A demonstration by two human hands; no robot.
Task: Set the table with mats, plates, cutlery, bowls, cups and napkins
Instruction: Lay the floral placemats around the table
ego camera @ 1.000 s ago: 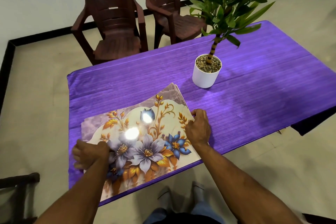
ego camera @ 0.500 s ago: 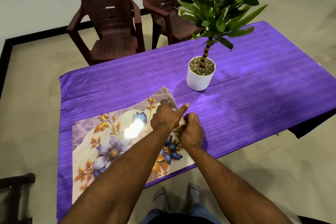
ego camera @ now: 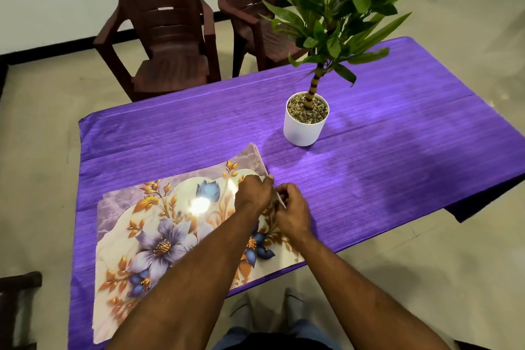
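A stack of glossy floral mats lies on the purple tablecloth at the table's near left. Both hands meet at the stack's right edge. My left hand reaches across the mats and pinches the lifted edge of the top mat with curled fingers. My right hand sits just beside it, fingers curled on the same raised edge. The edge stands slightly off the stack between the two hands. No plates, cutlery, bowls, cups or napkins are in view.
A white pot with a leafy plant stands mid-table, just beyond the mats. Two dark brown plastic chairs stand behind the table's far edge. Another dark chair shows at the lower left. My feet are under the near table edge.
My left hand left the stack's left end and crossed to the right edge beside my right hand. Both now pinch the top mat's edge, which has lifted slightly.
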